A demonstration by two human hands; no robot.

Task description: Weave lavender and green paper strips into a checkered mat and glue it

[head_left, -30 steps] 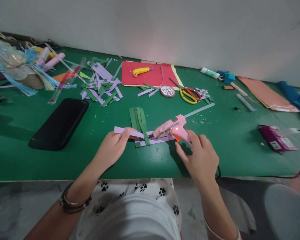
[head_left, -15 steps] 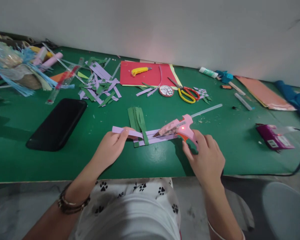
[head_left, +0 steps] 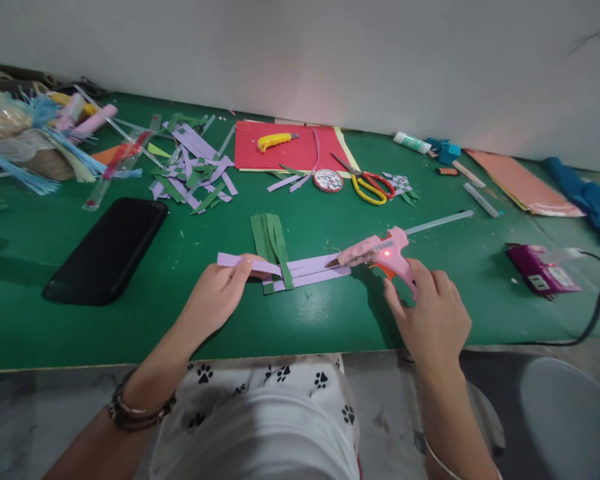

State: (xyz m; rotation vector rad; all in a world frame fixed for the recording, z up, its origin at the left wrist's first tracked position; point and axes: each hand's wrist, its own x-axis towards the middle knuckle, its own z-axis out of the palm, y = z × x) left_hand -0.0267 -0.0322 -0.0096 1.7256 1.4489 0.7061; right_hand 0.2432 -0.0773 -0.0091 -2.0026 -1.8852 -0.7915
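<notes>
Beyond the left hand and right hand, a round dish holds speckled bits; the left pinches a lilac strip, the right grips a glue gun.

From here I can see the black phone-like case lying left of the red sheet, which has the yellow cutter on top. The scissors and round tin sit just in front of that sheet, and the purple box is well to its right.
</notes>
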